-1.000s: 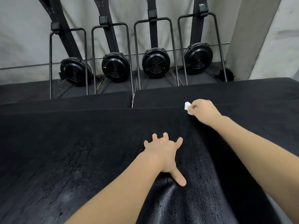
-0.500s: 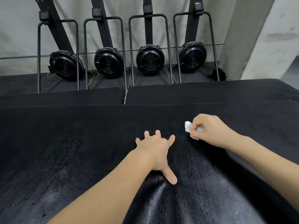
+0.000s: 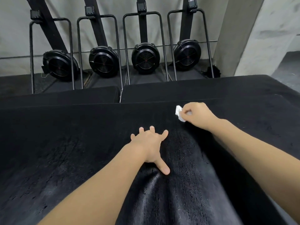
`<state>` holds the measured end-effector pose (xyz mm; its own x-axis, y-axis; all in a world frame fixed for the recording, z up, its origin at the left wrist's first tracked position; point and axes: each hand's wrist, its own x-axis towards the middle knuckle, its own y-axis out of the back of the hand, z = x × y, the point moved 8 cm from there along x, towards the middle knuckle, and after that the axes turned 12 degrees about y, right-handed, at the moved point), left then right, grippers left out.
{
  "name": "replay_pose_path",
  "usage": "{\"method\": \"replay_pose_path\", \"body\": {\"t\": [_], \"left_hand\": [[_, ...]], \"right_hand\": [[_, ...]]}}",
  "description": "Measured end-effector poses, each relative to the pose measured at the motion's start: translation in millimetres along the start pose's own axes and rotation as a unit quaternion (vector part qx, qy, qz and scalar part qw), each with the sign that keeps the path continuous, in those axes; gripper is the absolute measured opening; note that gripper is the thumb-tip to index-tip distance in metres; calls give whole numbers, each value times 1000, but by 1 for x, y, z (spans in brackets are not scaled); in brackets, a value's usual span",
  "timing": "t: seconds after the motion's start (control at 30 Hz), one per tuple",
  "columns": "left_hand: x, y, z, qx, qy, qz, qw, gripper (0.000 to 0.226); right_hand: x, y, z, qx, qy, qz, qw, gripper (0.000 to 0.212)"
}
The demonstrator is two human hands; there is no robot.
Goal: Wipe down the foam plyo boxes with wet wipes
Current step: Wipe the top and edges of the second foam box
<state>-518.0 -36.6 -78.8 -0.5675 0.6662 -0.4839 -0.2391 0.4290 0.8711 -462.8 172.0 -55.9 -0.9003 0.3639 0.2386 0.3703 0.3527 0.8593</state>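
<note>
Head view, looking down and forward. Largest item: the near foam plyo box (image 3: 65, 151), black, its top face filling the lower two thirds of the frame. Surface texture matte and rough on the left; a glossy, wet-looking streaked band runs down the middle toward the bottom edge. Behind it, two further black boxes (image 3: 194, 90) sit side by side at a lower level, a narrow gap between them near centre.

Beyond the boxes, on dark flooring against a pale wall (image 3: 16, 30): four rowing machines (image 3: 145, 58) stored upright in a row, each with a round black flywheel housing and a thin black tubular frame. A pale pillar (image 3: 235, 34) stands at the right of the row.

Both forearms bare, reaching in from the bottom edge.

Left hand (image 3: 150, 143): flat on the top of the near box, palm down, fingers straight and spread, thumb pointing back toward the camera. It holds nothing; it presses on the surface at the head of the glossy band.

Right hand (image 3: 197, 115): fingers curled, gripping the wet wipe (image 3: 178, 112), up and to the right of the left hand, near the far edge of the near box. The wipe is white, crumpled, and sticks out on the left side of the fist, touching the box top.
</note>
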Motion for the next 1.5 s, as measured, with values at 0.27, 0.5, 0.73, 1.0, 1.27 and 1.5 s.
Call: {"method": "replay_pose_path", "body": {"t": [0.27,0.5,0.73,1.0,1.27,1.5], "left_hand": [[-1,1,-1,-3,12,5,1000,146],[3,1,-1,9,13,7,1000,145],[2,-1,-3,28,23,19,999,142],[-27,3,7,-12,34,84,996,106],[-46,-3,6,-74,45,69,994,88],[-57,-4,4,-101,65,94,988,76]], "right_hand": [[-158,1,-69,44,92,-49,994,15],[-101,-1,-50,79,87,8,993,11],[-132,-2,-70,111,57,-2,992,18],[-215,-7,-97,123,73,-49,989,26],[-179,-5,-82,90,46,32,994,21],[-297,-10,-139,72,90,-43,992,18]]}}
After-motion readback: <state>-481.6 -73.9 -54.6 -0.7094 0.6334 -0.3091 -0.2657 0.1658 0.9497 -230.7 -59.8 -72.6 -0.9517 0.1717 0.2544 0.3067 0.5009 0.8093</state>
